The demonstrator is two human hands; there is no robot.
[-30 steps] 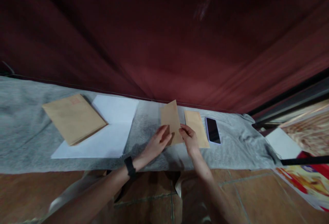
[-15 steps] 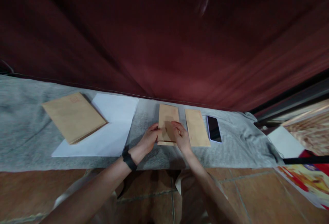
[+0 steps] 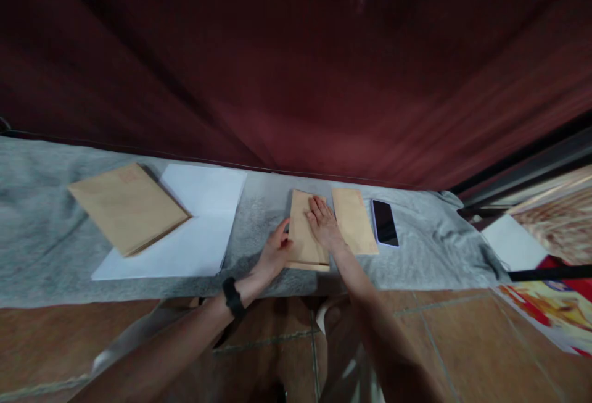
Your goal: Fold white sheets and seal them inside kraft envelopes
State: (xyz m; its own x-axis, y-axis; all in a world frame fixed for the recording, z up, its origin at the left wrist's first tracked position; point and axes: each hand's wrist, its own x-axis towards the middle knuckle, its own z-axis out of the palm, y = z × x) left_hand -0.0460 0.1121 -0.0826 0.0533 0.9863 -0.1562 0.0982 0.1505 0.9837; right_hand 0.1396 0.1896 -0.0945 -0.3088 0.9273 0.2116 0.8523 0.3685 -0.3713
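A brown paper envelope lies in front of me on the grey cloth, with a strip of paper showing along its near edge. My right hand rests flat on top of it, fingers stretched out toward the far side. At its left edge, my left hand is closed around the side, thumb on top; the wrist wears a black band. Another brown envelope lies flat just right of the first one.
On the left, a stack of larger brown envelopes lies partly over white paper sheets. A phone is at the right. The narrow surface, covered by a grey cloth, ends at a dark red drape behind. Tiled floor lies below.
My right hand has moved from the envelope's right edge onto its top and flattened out. The envelope has shifted slightly nearer and to the right, and my left hand stays at its left edge.
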